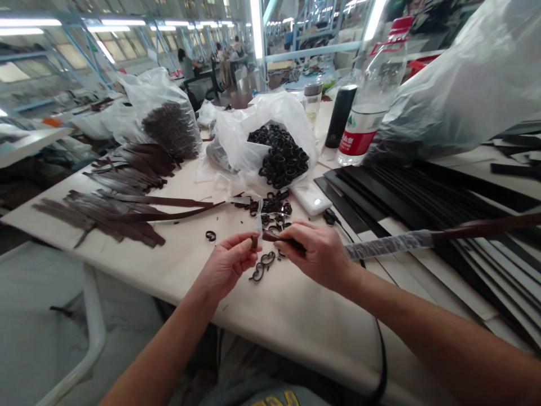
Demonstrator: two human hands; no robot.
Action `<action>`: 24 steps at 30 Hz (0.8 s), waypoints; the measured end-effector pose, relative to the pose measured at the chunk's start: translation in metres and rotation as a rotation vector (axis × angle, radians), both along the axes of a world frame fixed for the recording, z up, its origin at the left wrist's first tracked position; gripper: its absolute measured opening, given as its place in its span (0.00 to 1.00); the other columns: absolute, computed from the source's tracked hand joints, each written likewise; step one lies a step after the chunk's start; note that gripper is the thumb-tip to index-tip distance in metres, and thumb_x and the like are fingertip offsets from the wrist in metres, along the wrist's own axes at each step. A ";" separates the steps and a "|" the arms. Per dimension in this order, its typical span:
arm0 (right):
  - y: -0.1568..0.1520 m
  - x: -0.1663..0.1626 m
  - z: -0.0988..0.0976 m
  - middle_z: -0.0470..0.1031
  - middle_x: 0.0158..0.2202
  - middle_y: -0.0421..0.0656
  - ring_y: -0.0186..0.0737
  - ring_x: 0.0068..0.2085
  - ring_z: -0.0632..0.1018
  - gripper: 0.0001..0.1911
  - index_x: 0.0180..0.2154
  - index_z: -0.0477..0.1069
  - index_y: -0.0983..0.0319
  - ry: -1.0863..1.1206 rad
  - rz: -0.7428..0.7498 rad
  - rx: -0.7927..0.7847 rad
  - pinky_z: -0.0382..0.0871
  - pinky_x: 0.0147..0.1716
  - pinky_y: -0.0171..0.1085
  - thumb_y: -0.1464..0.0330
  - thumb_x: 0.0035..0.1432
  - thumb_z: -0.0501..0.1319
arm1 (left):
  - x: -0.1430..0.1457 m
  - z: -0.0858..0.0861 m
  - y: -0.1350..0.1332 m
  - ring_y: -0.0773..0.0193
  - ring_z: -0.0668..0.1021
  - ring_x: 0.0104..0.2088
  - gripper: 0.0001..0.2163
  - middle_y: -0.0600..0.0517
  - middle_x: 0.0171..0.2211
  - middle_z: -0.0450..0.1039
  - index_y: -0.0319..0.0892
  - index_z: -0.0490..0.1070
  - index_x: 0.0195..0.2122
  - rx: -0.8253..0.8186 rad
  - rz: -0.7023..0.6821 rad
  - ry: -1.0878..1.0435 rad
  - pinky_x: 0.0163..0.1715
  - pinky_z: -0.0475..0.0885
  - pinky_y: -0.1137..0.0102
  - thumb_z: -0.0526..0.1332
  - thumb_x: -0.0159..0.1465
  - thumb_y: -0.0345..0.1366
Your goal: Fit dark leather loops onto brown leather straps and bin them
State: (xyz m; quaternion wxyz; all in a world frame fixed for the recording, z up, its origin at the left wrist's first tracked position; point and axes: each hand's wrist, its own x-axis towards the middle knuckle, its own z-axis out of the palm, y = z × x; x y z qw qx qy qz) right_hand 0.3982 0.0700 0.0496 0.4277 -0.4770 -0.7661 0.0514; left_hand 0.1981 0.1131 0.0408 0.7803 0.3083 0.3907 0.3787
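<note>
My left hand (230, 260) pinches a small dark brown loop (254, 242) between thumb and fingers. Just to its right, my right hand (316, 251) is closed around a brown strap (482, 230) whose tip points at the loop, a little apart from it. Beyond my right wrist the strap runs off to the right, partly wrapped in clear plastic film (393, 244). Under and behind both hands lie loose black loops (264, 265), and one single loop (210, 235) rests left of them on the table (186, 270).
Behind the hands, an opened plastic bag (236, 132) holds many black loops. Brown strips (127, 217) are piled at left; long black strips (406, 192) cover the right. A white box-shaped device (311, 198), a black flask (340, 117) and a large bottle (361, 127) stand between. People sit far back.
</note>
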 end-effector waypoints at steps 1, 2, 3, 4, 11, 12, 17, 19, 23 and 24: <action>-0.001 -0.001 0.000 0.71 0.27 0.40 0.33 0.27 0.72 0.08 0.31 0.72 0.62 -0.009 0.005 0.006 0.61 0.28 0.32 0.68 0.64 0.59 | 0.002 0.000 -0.004 0.72 0.78 0.25 0.17 0.49 0.28 0.79 0.36 0.80 0.38 0.002 0.007 -0.022 0.27 0.75 0.81 0.76 0.47 0.34; -0.002 -0.002 0.001 0.71 0.27 0.40 0.33 0.27 0.71 0.08 0.31 0.72 0.62 -0.019 0.011 0.013 0.61 0.28 0.32 0.68 0.64 0.59 | 0.004 -0.001 -0.006 0.72 0.78 0.26 0.17 0.49 0.28 0.79 0.37 0.80 0.39 0.003 0.017 -0.041 0.27 0.75 0.81 0.76 0.48 0.33; -0.003 -0.002 0.001 0.71 0.27 0.40 0.33 0.27 0.71 0.08 0.32 0.72 0.62 -0.028 0.018 0.016 0.60 0.27 0.32 0.68 0.64 0.59 | 0.005 -0.001 -0.008 0.72 0.78 0.26 0.16 0.49 0.29 0.79 0.37 0.80 0.40 0.003 0.025 -0.057 0.27 0.75 0.81 0.75 0.49 0.32; -0.004 -0.003 0.001 0.72 0.27 0.40 0.33 0.27 0.71 0.08 0.32 0.72 0.62 -0.035 0.026 0.018 0.60 0.27 0.32 0.68 0.64 0.59 | 0.006 -0.001 -0.010 0.72 0.78 0.26 0.16 0.49 0.29 0.79 0.37 0.80 0.40 0.000 0.028 -0.069 0.27 0.75 0.82 0.75 0.50 0.32; -0.006 -0.003 0.003 0.71 0.26 0.40 0.32 0.26 0.70 0.09 0.31 0.71 0.62 -0.025 0.027 0.033 0.59 0.27 0.32 0.66 0.64 0.59 | 0.007 -0.002 -0.017 0.75 0.77 0.25 0.10 0.51 0.29 0.78 0.39 0.79 0.40 -0.048 0.064 -0.167 0.27 0.75 0.84 0.71 0.55 0.29; -0.005 -0.003 0.003 0.71 0.26 0.40 0.33 0.26 0.70 0.10 0.31 0.71 0.62 -0.019 0.024 0.031 0.59 0.27 0.32 0.66 0.64 0.59 | 0.007 -0.001 -0.018 0.76 0.77 0.25 0.10 0.52 0.29 0.77 0.39 0.79 0.40 -0.050 0.069 -0.174 0.27 0.75 0.84 0.70 0.56 0.29; -0.006 -0.004 0.002 0.72 0.27 0.40 0.33 0.27 0.71 0.09 0.31 0.71 0.62 -0.025 0.037 0.012 0.60 0.27 0.32 0.66 0.64 0.60 | 0.007 -0.003 -0.020 0.75 0.77 0.26 0.10 0.51 0.29 0.76 0.38 0.78 0.39 -0.072 0.071 -0.194 0.27 0.75 0.84 0.71 0.56 0.29; -0.007 -0.005 0.002 0.71 0.27 0.39 0.33 0.26 0.70 0.09 0.31 0.71 0.62 -0.019 0.052 0.016 0.59 0.27 0.32 0.66 0.64 0.60 | 0.006 -0.005 -0.021 0.75 0.76 0.26 0.11 0.51 0.29 0.76 0.38 0.78 0.39 -0.079 0.061 -0.218 0.27 0.74 0.84 0.72 0.55 0.30; -0.008 -0.007 0.002 0.72 0.27 0.40 0.33 0.27 0.71 0.09 0.31 0.71 0.62 0.018 0.095 -0.007 0.61 0.28 0.32 0.67 0.63 0.60 | 0.006 -0.007 -0.024 0.76 0.75 0.24 0.12 0.53 0.27 0.75 0.38 0.78 0.38 -0.091 0.027 -0.238 0.26 0.74 0.84 0.73 0.53 0.32; -0.008 -0.007 0.002 0.72 0.26 0.40 0.33 0.28 0.71 0.09 0.30 0.71 0.62 0.028 0.103 -0.016 0.61 0.28 0.32 0.67 0.63 0.60 | 0.006 -0.007 -0.024 0.76 0.75 0.24 0.11 0.53 0.26 0.75 0.38 0.78 0.38 -0.093 0.025 -0.232 0.27 0.74 0.84 0.73 0.54 0.31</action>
